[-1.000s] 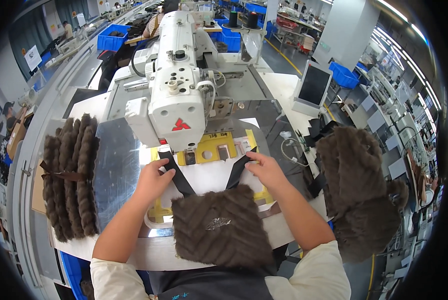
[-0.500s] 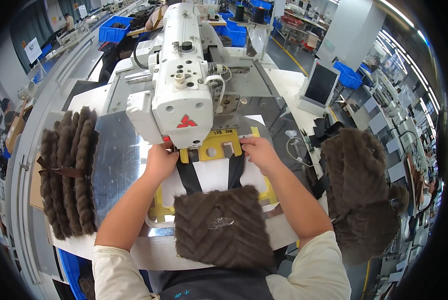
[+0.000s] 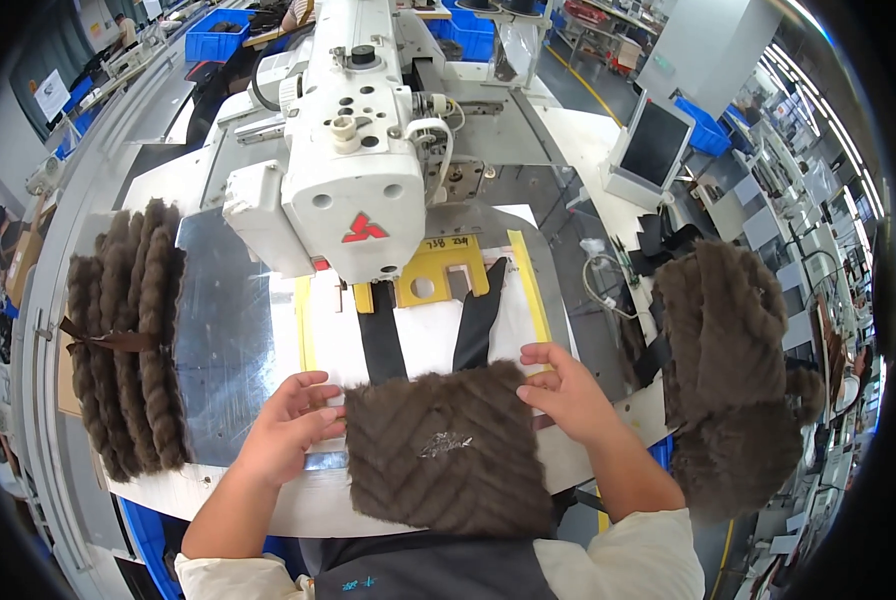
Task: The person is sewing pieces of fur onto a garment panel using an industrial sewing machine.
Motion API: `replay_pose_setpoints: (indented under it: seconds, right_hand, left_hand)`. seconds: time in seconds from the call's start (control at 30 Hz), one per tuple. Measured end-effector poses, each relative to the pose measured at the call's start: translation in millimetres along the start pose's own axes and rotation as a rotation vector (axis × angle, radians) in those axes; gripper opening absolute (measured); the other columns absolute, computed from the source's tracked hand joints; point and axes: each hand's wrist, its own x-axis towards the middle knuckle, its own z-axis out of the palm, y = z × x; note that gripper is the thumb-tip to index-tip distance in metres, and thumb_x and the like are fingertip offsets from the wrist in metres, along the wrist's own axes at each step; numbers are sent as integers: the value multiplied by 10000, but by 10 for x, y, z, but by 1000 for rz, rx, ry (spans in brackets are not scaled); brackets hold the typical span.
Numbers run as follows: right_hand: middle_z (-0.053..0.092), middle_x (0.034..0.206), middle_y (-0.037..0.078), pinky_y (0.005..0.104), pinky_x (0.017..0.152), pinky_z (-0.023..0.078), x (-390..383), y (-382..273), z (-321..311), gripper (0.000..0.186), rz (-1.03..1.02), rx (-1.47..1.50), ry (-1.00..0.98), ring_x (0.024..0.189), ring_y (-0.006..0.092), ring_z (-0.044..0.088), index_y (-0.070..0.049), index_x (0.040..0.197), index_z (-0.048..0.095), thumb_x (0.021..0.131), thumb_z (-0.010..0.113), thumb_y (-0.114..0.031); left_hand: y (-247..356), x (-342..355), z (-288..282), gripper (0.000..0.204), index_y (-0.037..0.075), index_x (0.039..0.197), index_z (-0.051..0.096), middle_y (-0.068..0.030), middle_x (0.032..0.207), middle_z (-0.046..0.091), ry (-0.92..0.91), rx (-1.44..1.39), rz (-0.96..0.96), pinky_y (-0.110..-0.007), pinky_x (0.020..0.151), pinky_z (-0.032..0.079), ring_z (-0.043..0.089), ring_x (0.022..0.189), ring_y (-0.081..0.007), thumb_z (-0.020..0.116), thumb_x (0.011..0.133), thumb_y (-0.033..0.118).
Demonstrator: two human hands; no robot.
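My left hand (image 3: 286, 432) is at the left edge of a brown fur panel (image 3: 448, 485) with a silvery emblem, its fingers apart and curved toward the fur. My right hand (image 3: 568, 400) is at the panel's top right corner, fingers apart, thumb close to or touching the fur. Two black straps (image 3: 473, 335) run from behind the panel onto a white sheet (image 3: 423, 350) edged with yellow tape. Their upper ends reach a yellow plastic template (image 3: 433, 265) under the white head of a sewing machine (image 3: 348, 185), which hides part of it.
Rolled fur strips (image 3: 128, 330) tied with brown ribbon lie at left, a fur pile (image 3: 728, 360) at right. A screen (image 3: 648, 150) stands right of the machine, beside cables (image 3: 618, 290) and black scraps. Blue bins (image 3: 216, 38), workbenches and a pillar (image 3: 696, 55) are farther back.
Both hands have left the upper ends of the straps and moved down to the sides of the fur panel. The straps now lie at the template without fingers on them.
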Motion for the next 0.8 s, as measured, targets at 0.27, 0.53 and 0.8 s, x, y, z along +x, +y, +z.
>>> replay_pose_setpoints:
  seconds: [0.27, 0.53, 0.8]
  right_hand:
    - [644, 1095, 43, 263, 641, 509, 126, 137, -39, 463, -76, -183, -94, 822, 83, 605, -26, 1339, 564, 920, 755, -76]
    - [577, 750, 8, 289, 620, 456, 216, 34, 64, 370, -171, -518, 4, 672, 111, 563, -44, 1226, 588, 887, 738, -54]
    - [649, 760, 110, 390, 710, 522, 807, -145, 32, 249, -373, -584, 324, 712, 266, 647, -15, 1075, 614, 881, 745, -100]
  left_hand:
    - [-33, -2, 134, 627, 67, 1480, 437, -108, 835, 698, -94, 699, 62, -360, 739, 531, 684, 786, -213, 740, 931, 93]
    - [-40, 77, 320, 467, 50, 1375, 522, -230, 823, 684, -10, 1062, 363, -449, 716, 545, 698, 770, -420, 698, 945, 87]
    - [131, 656, 428, 213, 29, 1169, 680, -252, 939, 728, 88, 1050, 548, -483, 772, 562, 703, 854, -448, 642, 978, 115]
